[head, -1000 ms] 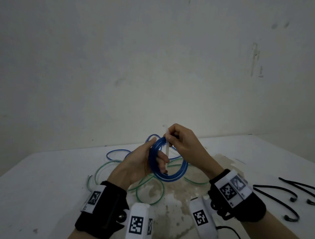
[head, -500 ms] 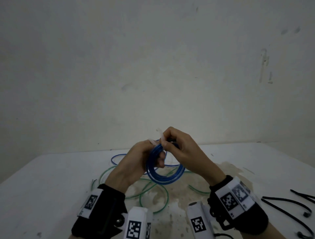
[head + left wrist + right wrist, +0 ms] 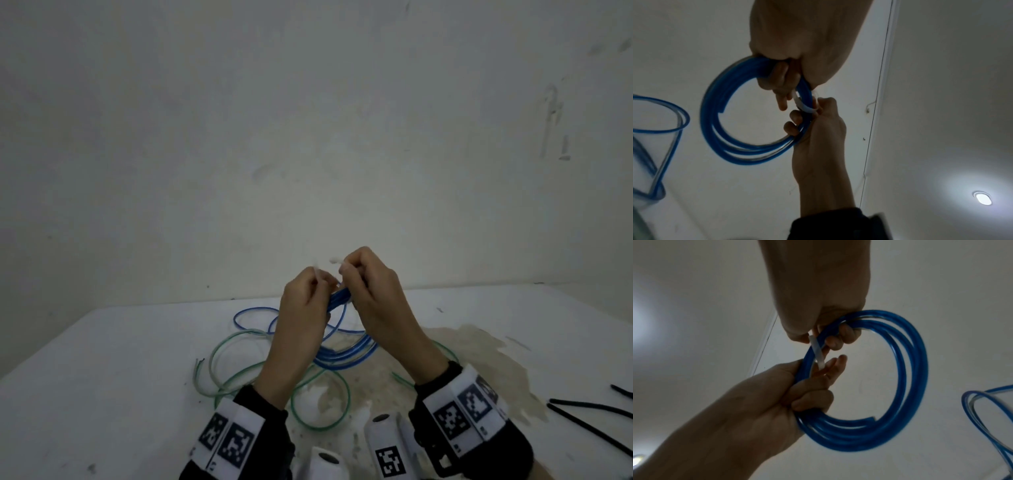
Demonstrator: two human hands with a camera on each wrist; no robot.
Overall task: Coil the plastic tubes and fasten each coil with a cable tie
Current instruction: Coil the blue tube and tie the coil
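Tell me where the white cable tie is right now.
In the right wrist view the white cable tie crosses the blue coil between the left hand and right hand, held above the table.

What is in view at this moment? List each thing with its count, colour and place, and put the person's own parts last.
blue coil: one, blue, held up between both hands above the table.
white cable tie: one, white, looped across the coil's strands between the two hands, ends sticking up.
loose blue tube: one, blue, uncoiled on the table behind the hands.
green tube: at least one, green, lying in loose loops on the table.
black cable ties: several, black, on the table at the right edge.
table: one, white, stained in the middle.
wrist bands: two, black with printed markers.
left hand: grips coil and tie.
right hand: grips coil and tie.
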